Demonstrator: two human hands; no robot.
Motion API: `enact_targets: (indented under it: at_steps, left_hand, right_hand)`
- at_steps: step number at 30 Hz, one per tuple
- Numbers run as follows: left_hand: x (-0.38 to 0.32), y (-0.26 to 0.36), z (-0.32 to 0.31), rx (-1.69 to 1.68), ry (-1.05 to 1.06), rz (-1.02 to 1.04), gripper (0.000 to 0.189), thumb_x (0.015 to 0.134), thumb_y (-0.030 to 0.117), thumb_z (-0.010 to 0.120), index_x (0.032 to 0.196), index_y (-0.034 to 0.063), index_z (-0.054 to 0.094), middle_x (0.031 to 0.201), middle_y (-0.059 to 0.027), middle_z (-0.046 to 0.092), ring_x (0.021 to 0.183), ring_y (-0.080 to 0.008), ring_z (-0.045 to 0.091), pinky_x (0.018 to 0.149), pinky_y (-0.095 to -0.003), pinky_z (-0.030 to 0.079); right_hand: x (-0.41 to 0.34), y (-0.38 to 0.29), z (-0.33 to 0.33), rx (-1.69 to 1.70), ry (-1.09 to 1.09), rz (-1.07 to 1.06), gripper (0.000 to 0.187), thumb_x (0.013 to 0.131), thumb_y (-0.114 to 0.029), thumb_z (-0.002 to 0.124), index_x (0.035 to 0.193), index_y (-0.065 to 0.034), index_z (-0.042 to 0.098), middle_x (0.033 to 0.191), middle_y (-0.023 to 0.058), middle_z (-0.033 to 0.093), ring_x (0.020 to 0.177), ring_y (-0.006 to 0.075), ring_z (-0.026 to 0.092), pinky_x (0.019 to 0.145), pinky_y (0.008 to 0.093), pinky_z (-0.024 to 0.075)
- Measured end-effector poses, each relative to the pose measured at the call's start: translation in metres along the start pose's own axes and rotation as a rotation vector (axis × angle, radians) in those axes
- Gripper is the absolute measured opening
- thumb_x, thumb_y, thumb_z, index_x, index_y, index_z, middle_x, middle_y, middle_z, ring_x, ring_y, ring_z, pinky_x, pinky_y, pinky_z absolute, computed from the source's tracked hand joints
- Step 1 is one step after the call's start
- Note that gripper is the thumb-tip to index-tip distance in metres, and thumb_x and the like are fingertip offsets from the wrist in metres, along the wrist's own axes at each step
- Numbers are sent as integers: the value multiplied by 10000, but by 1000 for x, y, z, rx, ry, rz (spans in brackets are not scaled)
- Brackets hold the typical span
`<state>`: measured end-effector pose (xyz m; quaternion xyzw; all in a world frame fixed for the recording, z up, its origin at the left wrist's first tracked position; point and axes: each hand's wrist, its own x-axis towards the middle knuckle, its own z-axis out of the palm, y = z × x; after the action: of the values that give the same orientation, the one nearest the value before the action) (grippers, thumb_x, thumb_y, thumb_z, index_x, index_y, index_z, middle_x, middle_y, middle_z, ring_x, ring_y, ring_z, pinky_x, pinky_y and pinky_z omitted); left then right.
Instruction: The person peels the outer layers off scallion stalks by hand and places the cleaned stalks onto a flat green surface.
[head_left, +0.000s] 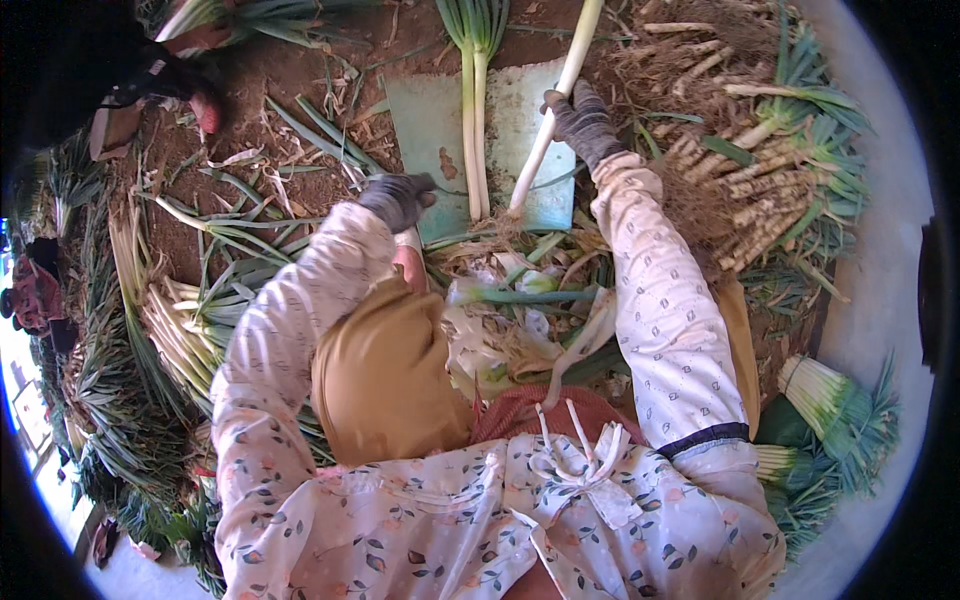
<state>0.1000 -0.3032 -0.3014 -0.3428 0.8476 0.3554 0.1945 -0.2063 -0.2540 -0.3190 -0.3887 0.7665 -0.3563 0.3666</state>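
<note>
My right hand (587, 120), in a dark striped glove, grips the pale shank of a single green onion (537, 163). The onion stands slanted, root end down over a pale green board (429, 129), its upper part running out of the picture's top edge. To its left, two trimmed green onions (474, 127) lie side by side on the board with leaves pointing away. My left hand (399, 201), also gloved, is at the board's left edge with fingers curled. A thin strand shows beside its fingertips, but whether the hand holds it is unclear.
Unpeeled, rooty green onions (765, 195) are heaped on the right. Bundled onions (817, 390) lie lower right, and more stalks (180, 330) on the left. Peelings (525, 322) pile between my knees. Another person's foot (203, 112) is at upper left.
</note>
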Motion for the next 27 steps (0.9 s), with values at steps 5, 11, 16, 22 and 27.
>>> enact_targets:
  at_steps: [5, 11, 16, 22, 27]
  left_hand:
    - [87, -7, 93, -129, -110, 68, 333, 788, 167, 522, 1121, 147, 524, 1031, -127, 593, 947, -305, 571, 816, -363, 459]
    - [135, -21, 183, -299, -174, -370, 401, 852, 345, 428, 1155, 89, 485, 1154, -168, 518, 1066, -338, 498, 899, -366, 404]
    - [128, -20, 169, -340, -193, -296, 440, 839, 363, 438, 1152, 57, 480, 1116, -203, 509, 1019, -351, 507, 888, -383, 405]
    - [125, -29, 183, 10, -39, 119, 438, 845, 268, 427, 1255, 118, 395, 1113, -208, 502, 983, -349, 526, 865, -414, 415]
    - [142, 5, 144, 24, -347, 194, 612, 834, 314, 458, 1368, 194, 184, 1155, -225, 485, 1030, -363, 513, 868, -419, 411]
  right_hand:
    - [57, 80, 73, -392, -85, 82, 529, 816, -359, 474, 1225, -39, 377, 1045, 232, 545, 963, 364, 541, 850, 404, 427]
    - [60, 110, 141, -528, -77, 254, 441, 786, -336, 534, 1122, -58, 462, 999, 240, 552, 928, 385, 543, 822, 438, 427]
    - [53, 104, 159, -620, -7, 120, 455, 757, -357, 570, 1044, -10, 500, 943, 235, 573, 891, 397, 552, 798, 433, 446]
    - [73, 95, 161, -774, -283, 137, 429, 768, -359, 488, 1040, -30, 528, 926, 218, 592, 888, 377, 563, 818, 430, 443]
    - [77, 92, 139, -780, -337, 206, 378, 818, -330, 445, 1035, -29, 519, 981, 210, 562, 931, 353, 538, 813, 419, 437]
